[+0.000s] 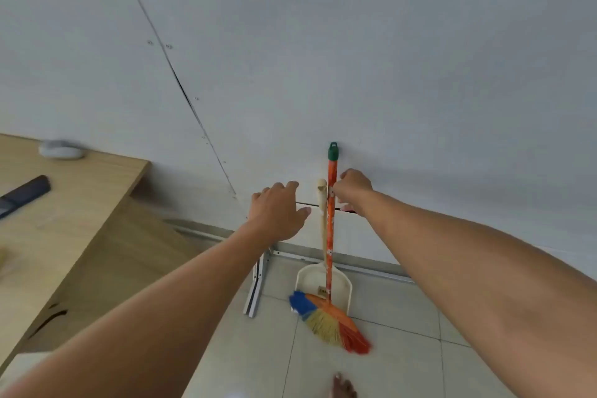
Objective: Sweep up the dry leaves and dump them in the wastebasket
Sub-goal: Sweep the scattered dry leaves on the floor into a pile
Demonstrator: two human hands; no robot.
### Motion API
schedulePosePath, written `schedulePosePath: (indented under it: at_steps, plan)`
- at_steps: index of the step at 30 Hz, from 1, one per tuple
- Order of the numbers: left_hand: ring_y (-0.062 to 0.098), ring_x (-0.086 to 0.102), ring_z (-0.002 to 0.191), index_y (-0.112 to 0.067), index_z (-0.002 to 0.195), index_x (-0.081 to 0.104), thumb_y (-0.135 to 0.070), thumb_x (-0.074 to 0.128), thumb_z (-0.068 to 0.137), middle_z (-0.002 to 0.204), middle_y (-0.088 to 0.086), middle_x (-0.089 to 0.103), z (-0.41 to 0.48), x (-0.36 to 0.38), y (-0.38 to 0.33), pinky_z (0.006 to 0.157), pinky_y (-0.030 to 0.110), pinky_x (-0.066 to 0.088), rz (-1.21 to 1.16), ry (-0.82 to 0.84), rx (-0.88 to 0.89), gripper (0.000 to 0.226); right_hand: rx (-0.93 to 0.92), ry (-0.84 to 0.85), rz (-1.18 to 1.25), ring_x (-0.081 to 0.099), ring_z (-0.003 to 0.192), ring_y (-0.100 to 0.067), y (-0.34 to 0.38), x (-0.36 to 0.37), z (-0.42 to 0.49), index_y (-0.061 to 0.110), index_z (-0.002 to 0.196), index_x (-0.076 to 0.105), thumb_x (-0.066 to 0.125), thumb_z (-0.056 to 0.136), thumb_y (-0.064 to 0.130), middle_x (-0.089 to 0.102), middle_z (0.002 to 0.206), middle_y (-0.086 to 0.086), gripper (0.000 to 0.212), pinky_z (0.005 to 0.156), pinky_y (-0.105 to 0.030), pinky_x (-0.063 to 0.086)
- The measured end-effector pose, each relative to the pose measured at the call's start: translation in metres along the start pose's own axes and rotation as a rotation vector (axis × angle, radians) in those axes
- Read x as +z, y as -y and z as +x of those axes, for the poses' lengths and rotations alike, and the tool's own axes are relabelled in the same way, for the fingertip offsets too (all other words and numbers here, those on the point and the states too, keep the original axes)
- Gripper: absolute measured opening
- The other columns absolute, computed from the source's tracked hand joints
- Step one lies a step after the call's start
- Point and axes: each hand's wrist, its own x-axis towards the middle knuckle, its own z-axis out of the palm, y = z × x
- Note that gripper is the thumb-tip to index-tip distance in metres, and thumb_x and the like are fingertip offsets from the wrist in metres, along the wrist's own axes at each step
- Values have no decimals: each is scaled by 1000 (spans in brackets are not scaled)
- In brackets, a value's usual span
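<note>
A broom (332, 236) with an orange handle, green cap and blue, yellow and red bristles leans upright against the white wall. Beside it on the left stands a cream long-handled dustpan (323, 284), its scoop on the floor. My right hand (353, 189) is at the broom handle near the top, fingers curled beside it, just touching or almost touching. My left hand (277, 210) hovers open, fingers spread, a little left of the dustpan handle. No leaves or wastebasket are in view.
A wooden desk (64, 220) fills the left side, with a dark remote-like object (22, 195) and a grey rounded item (61, 149) on it. A white metal bracket (258, 281) stands at the wall base. The floor is pale tile. A bare foot (344, 386) shows at the bottom.
</note>
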Motion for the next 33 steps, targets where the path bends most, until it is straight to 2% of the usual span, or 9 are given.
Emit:
schedulePosePath:
  at_steps: [2,6,14,18,20,23,26,29,33]
  plan:
    - [29,47,127,-21,148,27,-53,45,93,140,8,49,3,1,-4,106,45,36,0,3,-21,65,-10,-5,-48,66,93,-24,0,-2,6,13,106,53,58,94,12,64,107,-8,13,68,-32,59]
    - [29,46,128,-23,148,27,-53,45,93,142,7,47,4,6,-11,107,46,35,7,18,-45,65,-57,31,-105,67,85,-22,-6,4,13,16,111,64,57,93,14,67,102,-6,19,66,-31,61]
    - [28,46,129,-23,147,28,-52,44,94,143,6,47,-6,13,-18,109,47,33,23,4,-61,63,-144,-31,-190,67,83,-22,-13,-3,6,17,105,62,60,91,31,66,96,-4,20,79,-37,61]
    - [26,49,126,-21,146,31,-51,45,93,138,5,52,-15,19,-22,106,45,36,7,14,-42,62,-170,-101,-204,68,74,-19,-25,-18,-15,18,82,63,58,90,49,66,79,-1,32,75,-34,59]
    - [25,50,124,-21,144,33,-50,46,93,136,5,53,-22,26,-26,104,43,38,-15,31,-25,61,-184,-143,-201,67,69,-18,-31,-25,-33,22,71,58,57,89,46,66,73,1,30,72,-34,59]
    - [23,51,123,-20,144,33,-48,49,93,137,4,52,-38,40,-38,100,41,43,-66,48,14,60,-174,-161,-153,70,67,-21,-44,-30,-64,15,78,63,60,83,30,70,75,-4,16,69,-37,62]
    - [24,52,121,-18,145,33,-44,54,92,136,6,51,-58,56,-48,95,38,46,-127,72,61,62,-171,-177,-127,72,66,-24,-59,-28,-103,6,80,66,58,80,20,72,74,-9,16,69,-39,63]
    - [25,50,123,-17,146,31,-41,57,90,137,7,50,-87,77,-55,94,37,46,-162,116,126,66,-178,-186,-127,73,65,-25,-77,-25,-150,5,74,63,55,81,19,74,75,-12,18,71,-40,62]
    - [26,48,124,-20,145,35,-40,61,85,136,6,49,-135,112,-58,97,39,45,-249,178,204,68,-175,-188,-98,73,68,-21,-108,-17,-220,11,80,71,55,77,21,74,73,-6,19,73,-40,62]
